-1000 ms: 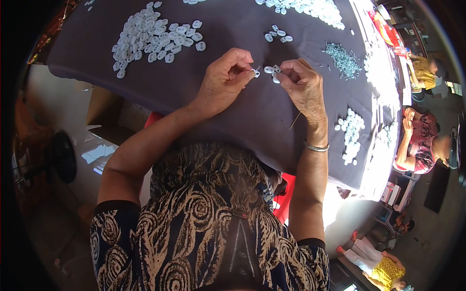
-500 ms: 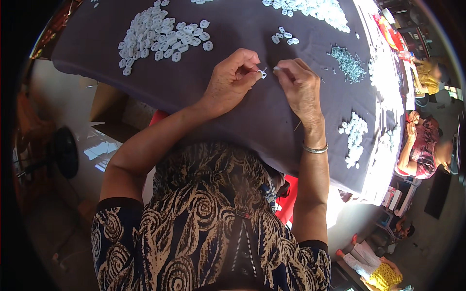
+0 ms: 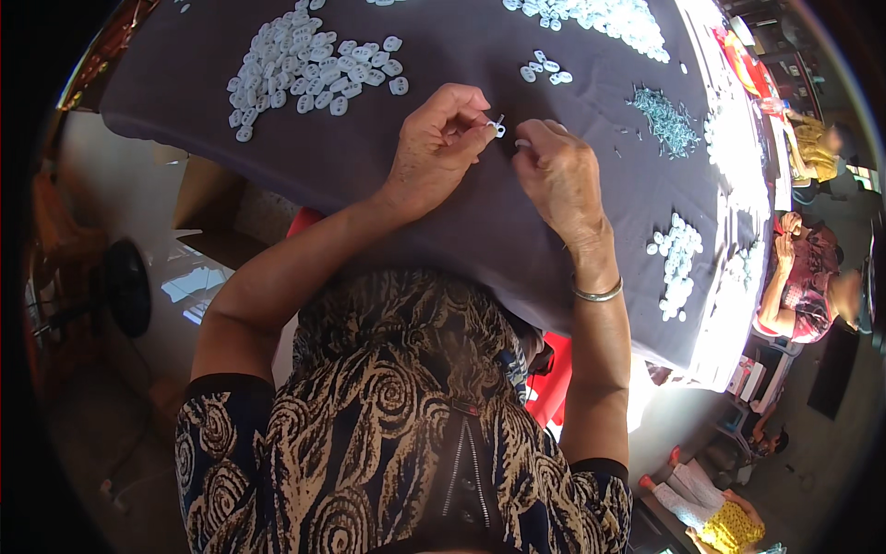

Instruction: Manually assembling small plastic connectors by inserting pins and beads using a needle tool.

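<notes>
My left hand [image 3: 441,138] pinches a small white plastic piece [image 3: 499,130] with a hole in it, between thumb and forefinger. A thin pin [image 3: 500,119] sticks up from that piece. Just to the right, my right hand [image 3: 559,166] is closed with its back turned up. A small white cap-like part [image 3: 523,143] shows at its fingertips; most of it is hidden. A narrow gap separates the two hands over the dark tablecloth [image 3: 480,217].
White oval plastic pieces [image 3: 305,69] lie heaped at the far left, with another white heap [image 3: 609,23] at the far right and a small cluster [image 3: 544,66] between. Metal pins [image 3: 666,122] and small white parts [image 3: 676,263] lie to the right. Other people [image 3: 803,277] sit beyond the table.
My right hand has turned more palm-down and shifted slightly left, nearer the piece in my left hand. My left hand has risen a little, still pinching the piece.
</notes>
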Motion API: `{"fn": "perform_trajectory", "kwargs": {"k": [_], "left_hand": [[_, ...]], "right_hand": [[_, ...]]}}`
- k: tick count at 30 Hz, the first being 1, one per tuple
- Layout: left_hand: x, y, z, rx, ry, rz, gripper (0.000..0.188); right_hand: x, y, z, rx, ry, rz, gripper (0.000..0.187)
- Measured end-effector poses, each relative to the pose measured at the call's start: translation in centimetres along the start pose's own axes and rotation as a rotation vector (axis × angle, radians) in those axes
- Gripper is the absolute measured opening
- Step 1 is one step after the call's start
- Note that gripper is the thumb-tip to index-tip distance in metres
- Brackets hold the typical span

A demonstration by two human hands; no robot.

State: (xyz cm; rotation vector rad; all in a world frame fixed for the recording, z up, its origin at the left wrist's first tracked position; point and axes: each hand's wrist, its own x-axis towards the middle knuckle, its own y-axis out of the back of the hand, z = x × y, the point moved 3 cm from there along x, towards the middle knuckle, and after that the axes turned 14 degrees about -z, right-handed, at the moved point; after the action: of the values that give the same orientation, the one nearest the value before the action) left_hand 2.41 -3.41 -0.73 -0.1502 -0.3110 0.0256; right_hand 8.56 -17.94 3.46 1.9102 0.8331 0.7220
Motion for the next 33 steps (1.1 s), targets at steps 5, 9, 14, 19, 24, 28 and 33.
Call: {"fn": "perform_trajectory", "kwargs": {"k": [5,9,14,19,24,28,33], "left_hand": [[0.1,-0.1,-0.2,0.002,-0.002,0.016,0.023],[0.1,0.2,-0.2,0.003,-0.021,0.030,0.021],[0.2,0.2,-0.2,-0.024,-0.020,0.036,0.020],[0.1,0.3,-0.2,-0.023,-0.042,0.040,0.021],[0.2,0.3,-0.2,-0.015,-0.040,0.034,0.021],[0.2,0.3,-0.1,-0.015,-0.021,0.038,0.021],[0.2,0.2,-0.1,0.011,-0.014,0.034,0.021]], "right_hand": [[0.2,-0.2,-0.8,-0.032,-0.108,-0.074,0.015],[0.0,-0.3,-1.6,-0.135,-0.106,-0.074,0.013],[-1.3,-0.2,-1.7,0.059,-0.008,-0.031,0.017],[-1.9,1.1,0.4,0.162,-0.224,0.093,0.014],[-1.4,1.1,0.3,0.276,-0.099,0.020,0.010],[-0.9,-0.1,-0.6,0.175,-0.040,-0.056,0.010],[-0.7,-0.1,-0.9,0.208,-0.064,-0.109,0.011]]}}
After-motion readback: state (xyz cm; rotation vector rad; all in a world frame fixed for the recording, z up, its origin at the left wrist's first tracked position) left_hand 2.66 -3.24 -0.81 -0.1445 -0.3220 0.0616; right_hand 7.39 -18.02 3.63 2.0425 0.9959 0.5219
